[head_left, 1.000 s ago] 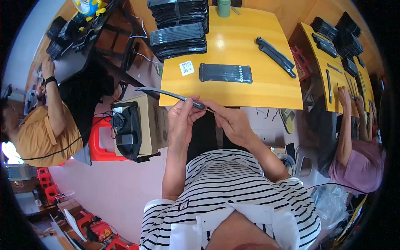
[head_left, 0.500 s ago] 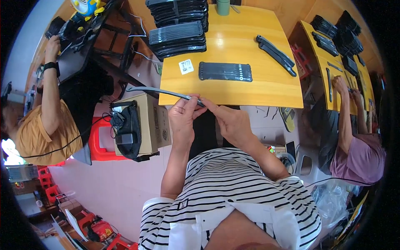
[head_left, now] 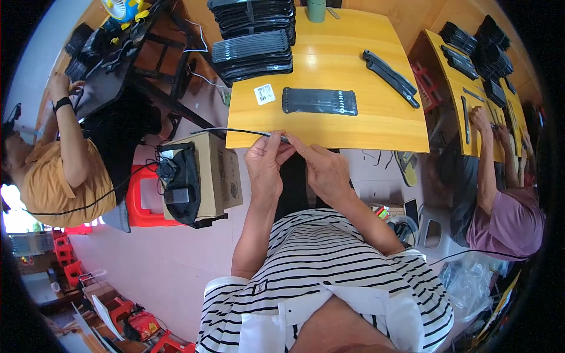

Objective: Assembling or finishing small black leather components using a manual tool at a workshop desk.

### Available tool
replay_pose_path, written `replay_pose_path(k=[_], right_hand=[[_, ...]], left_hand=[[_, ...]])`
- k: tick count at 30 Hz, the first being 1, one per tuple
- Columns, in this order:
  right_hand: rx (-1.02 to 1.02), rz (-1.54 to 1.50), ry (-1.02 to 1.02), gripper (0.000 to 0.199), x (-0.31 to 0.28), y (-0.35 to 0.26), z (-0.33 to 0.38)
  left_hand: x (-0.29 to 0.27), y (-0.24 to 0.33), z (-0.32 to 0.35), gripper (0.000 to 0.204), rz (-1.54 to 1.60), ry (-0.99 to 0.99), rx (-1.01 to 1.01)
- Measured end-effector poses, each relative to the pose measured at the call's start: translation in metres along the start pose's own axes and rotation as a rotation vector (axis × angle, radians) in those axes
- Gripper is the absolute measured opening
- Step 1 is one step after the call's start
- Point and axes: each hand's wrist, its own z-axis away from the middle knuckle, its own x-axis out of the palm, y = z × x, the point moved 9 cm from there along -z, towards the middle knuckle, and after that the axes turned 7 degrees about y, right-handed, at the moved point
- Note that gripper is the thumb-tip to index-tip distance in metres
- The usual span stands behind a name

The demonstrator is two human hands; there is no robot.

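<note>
A long, narrow, slightly curved black strip (head_left: 235, 130) is pinched near one end by the fingertips of my left hand (head_left: 265, 167). Its free end reaches out to the left past the table corner. My right hand (head_left: 325, 172) has its thumb and finger closed on the same end, just beside the left fingertips, which partly hide that end. Both hands are at the near edge of the yellow table (head_left: 259, 136). Beyond them a flat row of similar black strips (head_left: 315, 101) lies on the wood, with a small white printed label (head_left: 264, 94) to its left.
Stacked bundles of black strips (head_left: 253, 56) fill the table's back left. A loose black bundle (head_left: 391, 79) lies at right, a green cup (head_left: 316, 10) at the back. A cardboard box (head_left: 215, 170) and red stool (head_left: 138, 200) stand left. Co-workers sit on both sides.
The strip has turned in my fingers, so its edge shows more than its flat face. Both hands have shifted slightly to the right. The co-worker's hand at left has moved.
</note>
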Motion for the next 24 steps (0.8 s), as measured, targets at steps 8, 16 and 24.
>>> replay_pose_path(k=[8,16,24], right_hand=[[0.040,-0.220,-0.045,0.042,0.002,0.009,-0.004],[0.268,-0.431,-0.158,0.035,0.006,0.034,0.010],[0.326,-0.588,-0.178,0.037,-0.002,0.043,0.018]], left_hand=[[-0.003,0.000,0.001,0.018,-0.068,0.054,0.005],[-0.006,0.006,-0.001,0.022,-0.549,-0.272,-0.281],[0.050,0.254,0.093,0.062,-0.437,0.140,0.982]])
